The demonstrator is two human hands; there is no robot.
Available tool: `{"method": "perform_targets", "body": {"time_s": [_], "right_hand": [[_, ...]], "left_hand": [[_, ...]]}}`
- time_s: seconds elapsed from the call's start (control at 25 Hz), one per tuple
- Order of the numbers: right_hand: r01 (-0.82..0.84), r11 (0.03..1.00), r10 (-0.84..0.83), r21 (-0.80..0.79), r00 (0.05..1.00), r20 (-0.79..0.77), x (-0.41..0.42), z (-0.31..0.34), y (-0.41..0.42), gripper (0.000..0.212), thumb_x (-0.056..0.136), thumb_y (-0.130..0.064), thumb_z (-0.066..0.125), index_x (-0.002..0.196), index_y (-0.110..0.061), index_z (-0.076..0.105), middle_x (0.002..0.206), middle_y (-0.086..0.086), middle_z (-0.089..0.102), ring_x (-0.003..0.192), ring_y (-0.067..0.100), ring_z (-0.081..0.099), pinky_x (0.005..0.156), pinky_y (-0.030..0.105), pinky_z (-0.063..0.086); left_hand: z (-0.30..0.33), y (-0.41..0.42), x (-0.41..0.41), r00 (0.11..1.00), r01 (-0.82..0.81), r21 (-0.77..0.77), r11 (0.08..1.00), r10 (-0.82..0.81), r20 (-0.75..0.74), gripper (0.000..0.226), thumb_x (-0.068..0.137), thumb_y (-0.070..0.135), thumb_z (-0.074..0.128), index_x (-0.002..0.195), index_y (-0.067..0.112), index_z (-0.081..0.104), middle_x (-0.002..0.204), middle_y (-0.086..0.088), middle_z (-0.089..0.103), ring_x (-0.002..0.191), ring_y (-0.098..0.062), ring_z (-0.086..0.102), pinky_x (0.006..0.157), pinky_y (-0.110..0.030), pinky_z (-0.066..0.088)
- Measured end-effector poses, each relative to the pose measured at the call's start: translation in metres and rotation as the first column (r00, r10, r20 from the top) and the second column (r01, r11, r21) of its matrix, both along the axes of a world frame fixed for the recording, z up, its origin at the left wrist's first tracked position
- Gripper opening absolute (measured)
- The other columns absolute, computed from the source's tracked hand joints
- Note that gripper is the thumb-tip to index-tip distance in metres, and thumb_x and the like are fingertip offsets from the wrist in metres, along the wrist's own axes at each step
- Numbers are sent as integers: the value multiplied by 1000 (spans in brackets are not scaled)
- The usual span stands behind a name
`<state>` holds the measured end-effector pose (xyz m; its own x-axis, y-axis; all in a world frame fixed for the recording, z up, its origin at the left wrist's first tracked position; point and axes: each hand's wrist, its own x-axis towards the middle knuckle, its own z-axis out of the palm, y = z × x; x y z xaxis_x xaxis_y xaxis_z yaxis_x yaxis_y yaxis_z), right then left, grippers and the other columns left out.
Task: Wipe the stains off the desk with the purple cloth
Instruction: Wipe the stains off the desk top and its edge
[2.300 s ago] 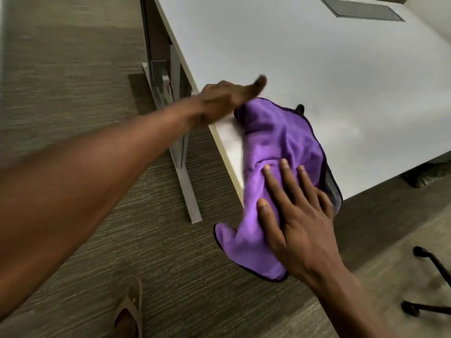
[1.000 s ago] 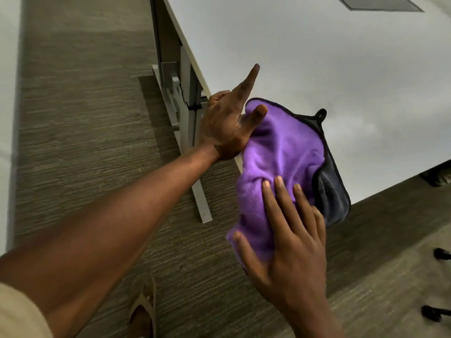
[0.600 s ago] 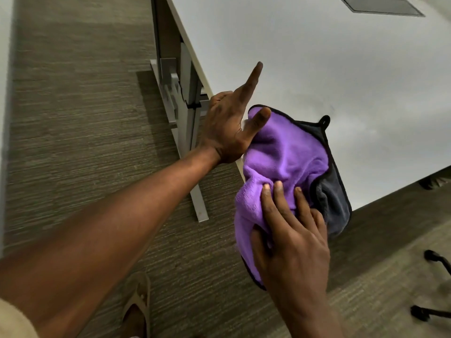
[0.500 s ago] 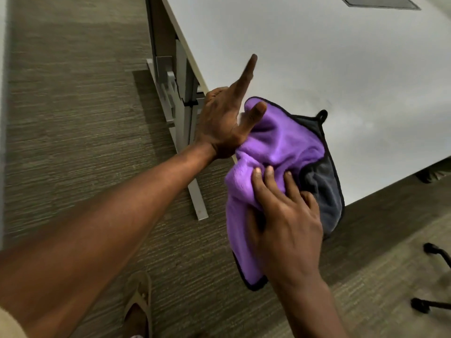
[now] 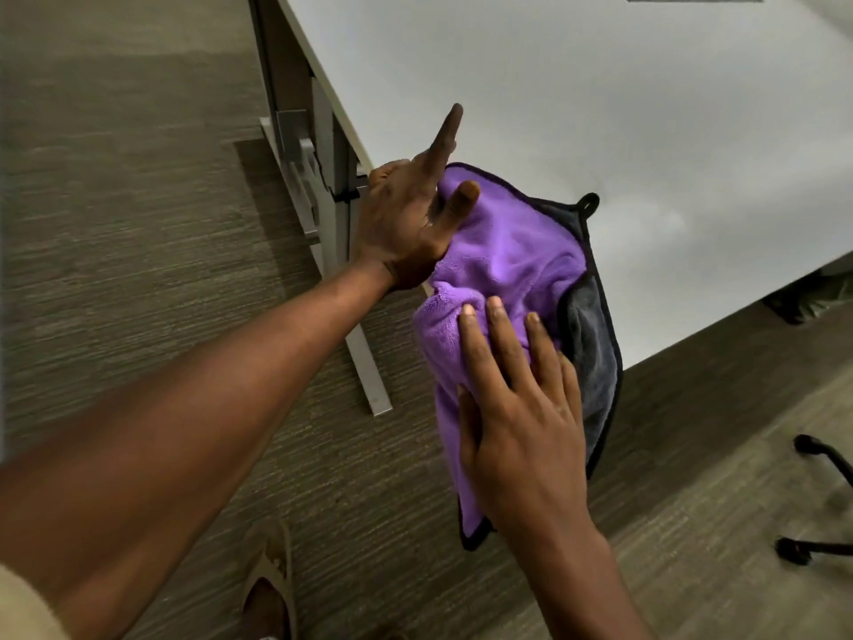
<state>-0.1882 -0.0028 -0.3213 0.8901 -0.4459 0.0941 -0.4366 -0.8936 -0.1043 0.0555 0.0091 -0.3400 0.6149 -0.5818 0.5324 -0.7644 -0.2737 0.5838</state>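
Both hands on purple cloth (image 5: 503, 251) at desk (image 5: 600, 108) corner — slip risk.
Left hand (image 5: 411, 219) is held spread against the cloth's far edge; right hand (image 5: 521, 408) is laid flat over it, nothing pinched. Much of the cloth overhangs the edge — it could be dragged to the floor (image 5: 138, 224) if pressure is eased.

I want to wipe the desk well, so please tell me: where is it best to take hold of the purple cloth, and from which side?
Probably best: grip the bunched purple fold of the purple cloth lying on the desk, coming from above. The lower part hangs off the desk corner and would drag. The left hand and right hand already rest on it.
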Motion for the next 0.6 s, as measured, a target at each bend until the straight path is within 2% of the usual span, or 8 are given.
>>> {"method": "perform_targets", "body": {"time_s": [0.08,0.16,0.24,0.32,0.4,0.52,0.6], "right_hand": [[5,1000,-5,12,1000,-15,7,1,-5,63,102,-48,32,162,-32,24,171,-1,24,158,33,21,120,52,29],[34,997,-30,66,997,-69,28,5,-13,67,103,-52,35,163,-31,15,173,2,15,159,33,11,124,54,19],[90,987,-72,134,988,-139,56,12,-21,73,102,-58,34,164,-30,6,174,3,4,160,33,1,126,56,8],[109,985,-86,130,982,-171,69,17,-21,76,102,-58,32,164,-29,0,174,4,-3,160,33,-5,127,55,4],[62,990,-44,125,988,-145,55,16,-16,75,104,-52,33,164,-29,-5,174,3,-9,160,30,-10,129,53,4],[11,997,-3,79,995,-100,6,8,-5,74,104,-44,34,165,-26,-5,174,3,-6,161,29,-5,130,49,9],[49,998,-45,38,993,-109,-8,5,-3,74,102,-45,35,165,-23,1,174,6,2,161,32,3,127,48,11]], "left_hand": [[-2,0,2,1000,4,-8,1000,-4,22,91,97,72,14,162,9,21,120,-17,71,111,-25,66,102,-28,33],[-4,-2,3,999,3,-20,1000,-2,46,95,95,73,4,161,8,24,115,-17,71,105,-26,67,99,-27,33],[-5,-3,3,999,9,-21,1000,-8,53,90,98,70,7,160,7,26,111,-15,72,99,-25,66,97,-30,36],[-4,-2,5,999,9,-22,1000,-7,52,80,102,60,18,160,6,27,104,-13,71,93,-25,65,95,-32,38],[-3,-1,5,999,5,-31,1000,-4,52,76,102,55,22,160,7,28,111,-17,70,97,-27,66,94,-31,38],[-5,0,4,999,19,-52,998,-17,48,81,101,66,13,160,11,27,127,-14,68,107,-23,63,95,-20,30],[-5,0,2,999,26,-49,998,-24,39,85,99,70,9,161,14,26,141,-7,62,118,-19,60,102,-25,32]]}}
